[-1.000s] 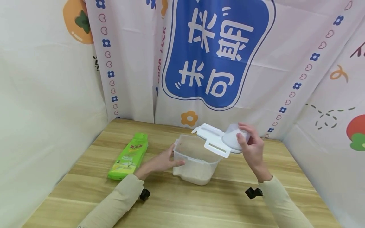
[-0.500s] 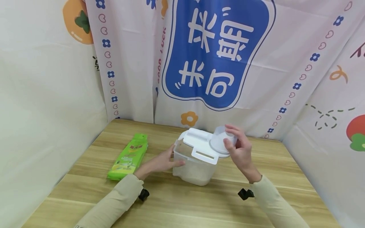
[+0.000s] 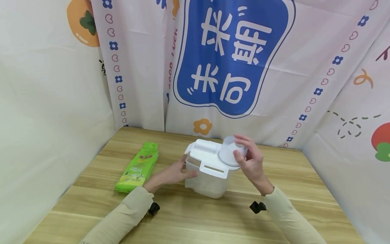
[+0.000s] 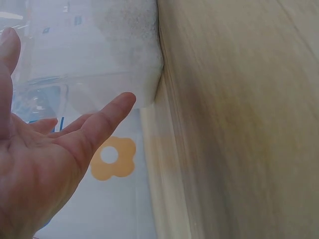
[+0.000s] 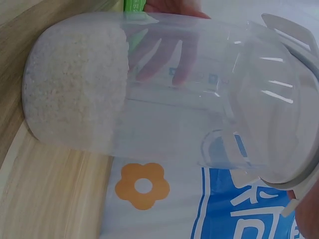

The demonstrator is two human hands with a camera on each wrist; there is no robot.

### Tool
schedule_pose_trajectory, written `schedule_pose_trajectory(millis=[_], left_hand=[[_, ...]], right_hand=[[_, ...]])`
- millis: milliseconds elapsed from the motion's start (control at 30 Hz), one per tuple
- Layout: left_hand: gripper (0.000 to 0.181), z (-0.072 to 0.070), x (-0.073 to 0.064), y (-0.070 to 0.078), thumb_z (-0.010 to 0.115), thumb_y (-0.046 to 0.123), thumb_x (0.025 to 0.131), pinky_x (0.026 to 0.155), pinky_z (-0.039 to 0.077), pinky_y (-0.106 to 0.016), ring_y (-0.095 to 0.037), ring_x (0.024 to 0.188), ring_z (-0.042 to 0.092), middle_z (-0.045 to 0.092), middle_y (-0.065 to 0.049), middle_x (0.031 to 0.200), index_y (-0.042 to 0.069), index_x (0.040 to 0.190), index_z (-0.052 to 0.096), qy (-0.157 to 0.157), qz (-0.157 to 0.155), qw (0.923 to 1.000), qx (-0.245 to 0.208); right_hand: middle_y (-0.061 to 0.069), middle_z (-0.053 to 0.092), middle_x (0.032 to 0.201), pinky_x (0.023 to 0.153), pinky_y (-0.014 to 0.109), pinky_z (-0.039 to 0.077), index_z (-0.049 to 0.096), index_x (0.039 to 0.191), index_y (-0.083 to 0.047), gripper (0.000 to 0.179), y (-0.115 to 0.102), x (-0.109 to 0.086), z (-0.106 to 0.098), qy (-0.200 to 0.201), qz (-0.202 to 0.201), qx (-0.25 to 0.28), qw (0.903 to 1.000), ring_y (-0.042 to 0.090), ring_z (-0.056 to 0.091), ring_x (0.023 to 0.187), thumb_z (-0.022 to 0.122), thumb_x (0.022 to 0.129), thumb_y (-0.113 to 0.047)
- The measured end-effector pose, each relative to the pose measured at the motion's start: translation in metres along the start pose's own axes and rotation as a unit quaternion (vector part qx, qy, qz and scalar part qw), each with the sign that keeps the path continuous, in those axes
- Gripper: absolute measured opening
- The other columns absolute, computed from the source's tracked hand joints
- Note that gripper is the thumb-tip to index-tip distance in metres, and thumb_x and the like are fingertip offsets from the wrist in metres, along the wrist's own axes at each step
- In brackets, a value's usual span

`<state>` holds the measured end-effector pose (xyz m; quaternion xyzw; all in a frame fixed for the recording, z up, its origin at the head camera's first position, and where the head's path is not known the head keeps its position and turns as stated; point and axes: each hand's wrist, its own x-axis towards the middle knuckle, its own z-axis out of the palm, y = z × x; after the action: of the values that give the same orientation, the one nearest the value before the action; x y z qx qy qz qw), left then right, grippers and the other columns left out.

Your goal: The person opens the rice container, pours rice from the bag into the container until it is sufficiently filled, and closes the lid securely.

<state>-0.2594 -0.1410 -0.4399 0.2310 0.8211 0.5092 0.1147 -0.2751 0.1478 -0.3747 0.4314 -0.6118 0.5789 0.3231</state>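
Observation:
A clear plastic storage container (image 3: 204, 184) stands upright on the table with white rice (image 5: 75, 84) in its bottom part. Over its mouth lies a white lid (image 3: 207, 153) with a slotted handle, a little askew; whether it is seated cannot be told. My right hand (image 3: 250, 161) grips the translucent measuring cup (image 3: 228, 149) on the lid's right end between thumb and fingers. Against the container's left side rests my left hand (image 3: 173, 171), thumb in front and fingers spread. In the left wrist view, its fingers look fairly straight (image 4: 107, 117).
A flat green packet (image 3: 138, 169) lies on the wooden table (image 3: 195, 220) left of the container, close to my left forearm. A printed cloth (image 3: 146, 84) hangs behind the table. Cloth walls also stand at the left and right.
My right hand has moved left and down with the lid, bringing it from the container's right side to over its mouth. The left hand stays at the container.

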Motion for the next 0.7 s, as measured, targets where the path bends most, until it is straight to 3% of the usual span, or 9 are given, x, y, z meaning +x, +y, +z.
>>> schedule_pose_trajectory(millis=[167, 400, 700], left_hand=[[0.088, 0.001, 0.002, -0.001, 0.068, 0.028, 0.093, 0.103, 0.049, -0.05, -0.037, 0.134, 0.046, 0.04, -0.015, 0.151, 0.018, 0.157, 0.01, 0.003, 0.012, 0.9999, 0.007], [0.084, 0.001, 0.002, -0.006, 0.067, 0.037, 0.093, 0.1, 0.052, -0.046, -0.036, 0.132, 0.049, 0.04, -0.014, 0.15, 0.019, 0.156, 0.015, 0.004, 0.024, 0.9993, 0.027], [0.084, 0.001, -0.002, -0.005, 0.063, 0.041, 0.095, 0.104, 0.049, -0.048, -0.039, 0.137, 0.043, 0.028, -0.014, 0.159, 0.017, 0.158, 0.012, 0.001, 0.026, 0.9993, 0.027]], right_hand=[[0.039, 0.055, 0.119, 0.076, 0.016, 0.056, 0.059, 0.108, 0.019, 0.03, 0.001, -0.001, 0.003, -0.001, -0.004, 0.001, 1.0, 0.022, 0.064, 0.109, 0.061, 0.08, 0.008], [0.039, 0.055, 0.119, 0.079, 0.017, 0.056, 0.058, 0.108, 0.02, 0.031, 0.003, -0.005, 0.007, 0.002, -0.005, 0.008, 1.0, 0.025, 0.063, 0.112, 0.061, 0.079, 0.01], [0.038, 0.056, 0.118, 0.08, 0.018, 0.057, 0.059, 0.107, 0.019, 0.03, 0.003, -0.008, 0.011, 0.004, -0.007, 0.008, 0.9999, 0.023, 0.064, 0.109, 0.061, 0.078, 0.008]])
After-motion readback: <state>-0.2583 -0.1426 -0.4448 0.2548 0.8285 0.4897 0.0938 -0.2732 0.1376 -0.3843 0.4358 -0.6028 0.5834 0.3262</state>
